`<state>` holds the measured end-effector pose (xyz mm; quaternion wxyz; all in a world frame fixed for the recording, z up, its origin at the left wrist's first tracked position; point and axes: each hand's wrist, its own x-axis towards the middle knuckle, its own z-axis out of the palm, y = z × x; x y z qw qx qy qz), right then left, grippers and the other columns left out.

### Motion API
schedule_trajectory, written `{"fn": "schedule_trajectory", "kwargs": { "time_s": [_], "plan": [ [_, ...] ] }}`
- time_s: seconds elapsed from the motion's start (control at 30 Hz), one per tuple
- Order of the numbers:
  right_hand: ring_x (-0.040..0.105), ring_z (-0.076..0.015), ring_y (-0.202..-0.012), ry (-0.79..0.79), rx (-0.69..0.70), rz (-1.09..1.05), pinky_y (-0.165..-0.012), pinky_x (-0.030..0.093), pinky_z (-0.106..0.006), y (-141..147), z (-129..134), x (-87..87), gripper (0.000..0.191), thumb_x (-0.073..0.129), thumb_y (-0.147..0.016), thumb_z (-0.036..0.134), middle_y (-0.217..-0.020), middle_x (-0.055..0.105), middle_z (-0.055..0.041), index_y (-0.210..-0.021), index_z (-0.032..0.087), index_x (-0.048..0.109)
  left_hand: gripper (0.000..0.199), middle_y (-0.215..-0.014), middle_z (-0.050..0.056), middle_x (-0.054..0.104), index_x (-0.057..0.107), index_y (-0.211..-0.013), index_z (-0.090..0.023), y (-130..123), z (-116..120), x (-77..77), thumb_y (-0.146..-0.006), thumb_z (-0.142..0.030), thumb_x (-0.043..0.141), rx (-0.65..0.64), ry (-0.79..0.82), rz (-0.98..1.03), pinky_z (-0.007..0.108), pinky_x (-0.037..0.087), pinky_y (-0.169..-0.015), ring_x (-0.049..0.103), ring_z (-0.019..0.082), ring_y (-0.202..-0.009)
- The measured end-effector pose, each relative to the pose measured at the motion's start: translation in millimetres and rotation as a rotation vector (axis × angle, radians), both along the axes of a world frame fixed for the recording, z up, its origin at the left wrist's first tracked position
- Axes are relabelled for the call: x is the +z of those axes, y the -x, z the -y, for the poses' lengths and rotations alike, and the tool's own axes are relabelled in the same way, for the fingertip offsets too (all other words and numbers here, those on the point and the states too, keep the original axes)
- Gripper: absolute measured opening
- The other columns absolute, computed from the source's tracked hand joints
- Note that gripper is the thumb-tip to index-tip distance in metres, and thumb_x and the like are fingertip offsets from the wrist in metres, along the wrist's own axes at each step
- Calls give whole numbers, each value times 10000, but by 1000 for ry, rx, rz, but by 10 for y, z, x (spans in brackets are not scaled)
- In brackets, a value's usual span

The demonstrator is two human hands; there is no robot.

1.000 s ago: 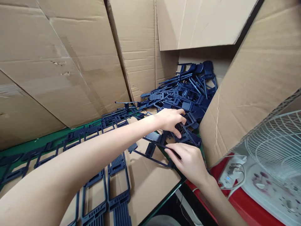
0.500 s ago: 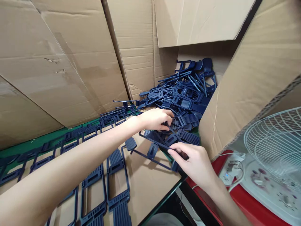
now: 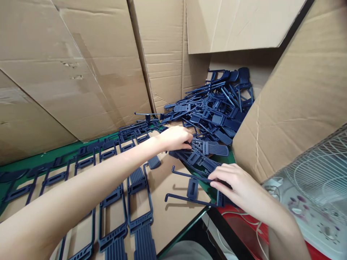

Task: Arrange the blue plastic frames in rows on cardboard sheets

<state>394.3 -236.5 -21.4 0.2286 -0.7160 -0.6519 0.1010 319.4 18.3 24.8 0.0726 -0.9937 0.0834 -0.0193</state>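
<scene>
While the right hand [image 3: 236, 186] pinches one dark blue plastic frame [image 3: 189, 187] by its near end above the cardboard sheet [image 3: 168, 213], the left hand [image 3: 176, 139] closes its fingers on a ribbed piece [image 3: 210, 148] at the pile [image 3: 217, 108] just beyond it.

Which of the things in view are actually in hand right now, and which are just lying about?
In hand:
- right hand, grip closed on the U-shaped dark blue frame
- left hand, reaching into the pile of blue plastic parts

Lying about:
- row of laid-out blue frames
- white fan
- cardboard walls
- red surface with white cable
</scene>
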Motion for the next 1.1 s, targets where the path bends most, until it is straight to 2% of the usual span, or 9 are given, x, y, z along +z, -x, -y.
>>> {"fn": "schedule_trajectory", "kwargs": {
  "time_s": [0.1, 0.2, 0.27, 0.37, 0.5, 0.67, 0.77, 0.97, 1.1],
  "plan": [
    [564, -198, -928, 13, 13, -18, -839, 437, -374, 4, 2, 8, 138, 478, -980, 251, -993, 630, -20, -947, 231, 611, 179, -800, 48, 676, 687, -855, -186, -2, -75, 20, -848, -361, 652, 109, 6, -2, 267, 439, -655, 642, 205, -756],
    [520, -206, -1101, -7, 14, -18, -942, 420, -393, 3, 13, -9, 121, 484, -974, 248, -1171, 593, -32, -944, 228, 599, 184, -920, 58, 676, 669, -962, -182, 17, -111, 81, -840, -314, 629, 195, 59, -26, 268, 460, -750, 643, 210, -864],
    [462, -209, -1208, -4, 25, -5, -1012, 387, -405, 1, 13, -28, 113, 497, -964, 239, -1280, 545, -25, -920, 230, 601, 368, -1102, 78, 638, 598, -1139, -178, 35, -74, 122, -814, -346, 641, 181, 122, -80, 276, 455, -840, 615, 222, -999],
    [415, -203, -1275, 15, 54, 12, -1089, 323, -433, -10, 5, -49, 127, 497, -959, 239, -1332, 522, -8, -901, 237, 610, 798, -1375, 141, 458, 371, -1393, -176, 43, 65, 128, -736, -495, 693, 70, 166, -194, 333, 393, -980, 488, 274, -1214],
    [448, -192, -1260, -5, 77, 27, -1140, 255, -449, -36, 3, -68, 137, 489, -966, 257, -1281, 572, -12, -945, 240, 623, 1189, -1487, 221, 262, 147, -1504, -214, 2, 279, 54, -560, -525, 798, 61, -28, -292, 494, 294, -1035, 293, 408, -1333],
    [503, -216, -1199, -47, 44, 3, -1060, 371, -428, -55, 14, -100, 156, 485, -969, 274, -1222, 604, -43, -1016, 233, 627, 1181, -1279, 211, 471, 186, -1499, -178, -70, 443, -10, -531, -472, 796, 32, -217, -257, 446, 363, -936, 454, 372, -1133],
    [539, -213, -1132, -63, 49, -27, -996, 424, -399, -43, 13, -86, 160, 471, -975, 266, -1139, 630, -40, -1009, 234, 624, 1176, -1205, 217, 505, 251, -1475, -141, -93, 517, -38, -496, -462, 819, 12, -307, -211, 427, 374, -894, 490, 354, -1033],
    [595, -199, -954, -150, -17, -45, -850, 474, -353, 18, 0, -10, 156, 459, -984, 265, -994, 656, -22, -985, 236, 612, 1175, -1197, 228, 525, 222, -1486, -137, -96, 635, -55, -519, -364, 850, 36, -384, -202, 404, 390, -855, 496, 345, -1030],
    [604, -190, -929, -251, 27, -71, -819, 482, -316, 50, 1, 13, 146, 471, -977, 257, -980, 661, -32, -987, 226, 613, 1197, -1212, 233, 531, 194, -1505, -164, -105, 636, -69, -524, -331, 858, 39, -413, -222, 404, 394, -865, 500, 344, -1040]
  ]
}}
